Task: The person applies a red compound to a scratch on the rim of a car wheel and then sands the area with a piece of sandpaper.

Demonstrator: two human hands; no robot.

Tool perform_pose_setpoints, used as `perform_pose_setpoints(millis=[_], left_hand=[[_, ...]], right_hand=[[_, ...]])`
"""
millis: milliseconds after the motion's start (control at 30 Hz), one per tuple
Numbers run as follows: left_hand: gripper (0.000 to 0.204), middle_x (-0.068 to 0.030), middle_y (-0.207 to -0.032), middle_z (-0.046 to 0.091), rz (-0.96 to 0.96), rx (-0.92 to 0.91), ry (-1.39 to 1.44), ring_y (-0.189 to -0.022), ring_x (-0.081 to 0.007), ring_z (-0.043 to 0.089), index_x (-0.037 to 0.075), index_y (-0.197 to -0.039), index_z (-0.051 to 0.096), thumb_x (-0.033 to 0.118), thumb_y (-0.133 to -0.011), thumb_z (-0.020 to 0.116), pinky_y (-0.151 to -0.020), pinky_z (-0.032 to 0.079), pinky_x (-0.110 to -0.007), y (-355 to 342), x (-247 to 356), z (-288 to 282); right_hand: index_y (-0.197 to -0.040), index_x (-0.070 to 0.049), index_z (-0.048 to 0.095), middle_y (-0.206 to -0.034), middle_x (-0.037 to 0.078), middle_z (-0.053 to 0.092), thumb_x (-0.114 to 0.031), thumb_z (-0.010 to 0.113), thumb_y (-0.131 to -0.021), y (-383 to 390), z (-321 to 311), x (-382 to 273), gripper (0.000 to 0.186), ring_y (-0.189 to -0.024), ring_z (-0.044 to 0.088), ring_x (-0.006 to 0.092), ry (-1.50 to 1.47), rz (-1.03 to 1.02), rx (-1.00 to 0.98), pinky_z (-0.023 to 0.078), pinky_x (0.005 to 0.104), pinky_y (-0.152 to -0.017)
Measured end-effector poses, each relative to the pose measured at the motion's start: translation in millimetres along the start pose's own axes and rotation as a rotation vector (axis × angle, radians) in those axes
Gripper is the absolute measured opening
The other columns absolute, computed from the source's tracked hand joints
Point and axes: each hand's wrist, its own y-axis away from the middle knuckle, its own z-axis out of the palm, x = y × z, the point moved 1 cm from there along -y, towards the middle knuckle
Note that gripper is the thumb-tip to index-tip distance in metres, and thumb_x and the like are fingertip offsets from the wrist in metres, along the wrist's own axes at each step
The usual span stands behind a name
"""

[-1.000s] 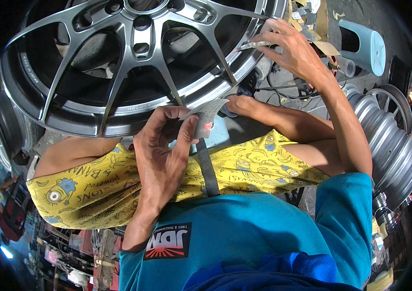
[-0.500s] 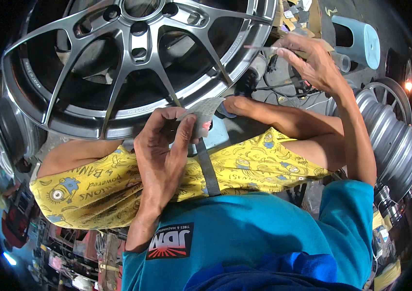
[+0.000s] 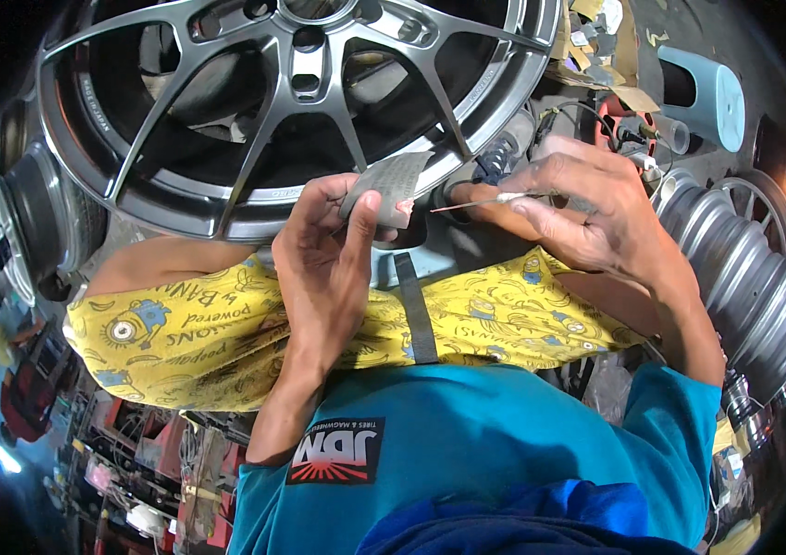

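My left hand [image 3: 328, 254] pinches a curved grey paper-like sheet [image 3: 375, 185] with a small pinkish-red dab [image 3: 405, 209] on its right end. Just right of it, my right hand [image 3: 587, 213] grips a thin stick-like tool [image 3: 463, 204], its fine tip pointing toward the dab, a short gap from it. Above both hands a large dark silver multi-spoke wheel rim [image 3: 308, 61] fills the top of the view. My yellow printed shorts [image 3: 161, 351] and a dark strap [image 3: 416, 310] lie beneath my hands.
Light blue plastic stools [image 3: 726, 106] stand at upper right. Metal rims [image 3: 735, 287] lie at right, others [image 3: 37, 213] at left. Cardboard with scraps [image 3: 601, 46], cables and a red object [image 3: 607, 125] are on the floor beyond my foot. Tools and clutter fill the lower left.
My right hand with the tool has come down from the rim's right edge toward my left hand. My left hand and the sheet have moved slightly up and right.
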Motion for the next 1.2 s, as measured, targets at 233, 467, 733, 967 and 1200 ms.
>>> perform_pose_setpoints(millis=[233,467,733,967,1200], left_hand=[[0.024,-0.0129,-0.107,0.079,0.024,-0.023,-0.036,-0.095,-0.0134,0.075,-0.003,-0.122,0.066,0.016,-0.108,0.069,-0.082,0.062,-0.028,1,-1,-1],[0.027,-0.0126,-0.105,0.079,0.022,-0.025,-0.022,-0.094,-0.0139,0.075,-0.004,-0.122,0.067,0.018,-0.107,0.071,-0.083,0.062,-0.027,0,0,-1],[0.017,-0.01,-0.1,0.078,0.013,-0.026,-0.074,-0.093,-0.011,0.074,-0.002,-0.119,0.066,0.012,-0.109,0.066,-0.082,0.062,-0.026,0,5,0],[0.018,-0.01,-0.1,0.078,0.019,-0.016,-0.068,-0.093,-0.0109,0.074,-0.002,-0.119,0.066,0.012,-0.109,0.067,-0.081,0.062,-0.027,1,3,0],[0.027,-0.0101,-0.099,0.079,-0.006,0.013,-0.057,-0.087,-0.0127,0.074,-0.003,-0.12,0.068,0.02,-0.106,0.073,-0.081,0.06,-0.028,2,4,0]], right_hand=[[-0.108,-0.006,0.078,-0.089,0.01,0.061,-0.009,0.081,-0.089,-2,12,-5,0.02,-0.079,0.063,0.0293,0.082,-0.06,0.027,0.053,0.0414,-0.07],[-0.11,-0.008,0.079,-0.087,0.009,0.058,-0.01,0.082,-0.087,-4,15,-4,0.023,-0.078,0.063,0.0275,0.155,-0.07,0.04,0.053,0.0411,-0.07],[-0.114,-0.013,0.085,-0.08,0.004,0.06,-0.014,0.085,-0.087,-7,19,-4,0.027,-0.071,0.06,0.0175,0.22,-0.097,0.08,0.051,0.0356,-0.06],[-0.109,-0.008,0.079,-0.09,0.009,0.061,-0.012,0.082,-0.087,-7,17,-3,0.023,-0.082,0.065,0.0277,0.198,-0.043,-0.009,0.054,0.0412,-0.072],[-0.107,-0.005,0.08,-0.092,0.01,0.067,-0.013,0.078,-0.093,-9,-4,24,0.016,-0.084,0.069,0.0291,0.151,-0.04,0.041,0.056,0.0405,-0.074]])
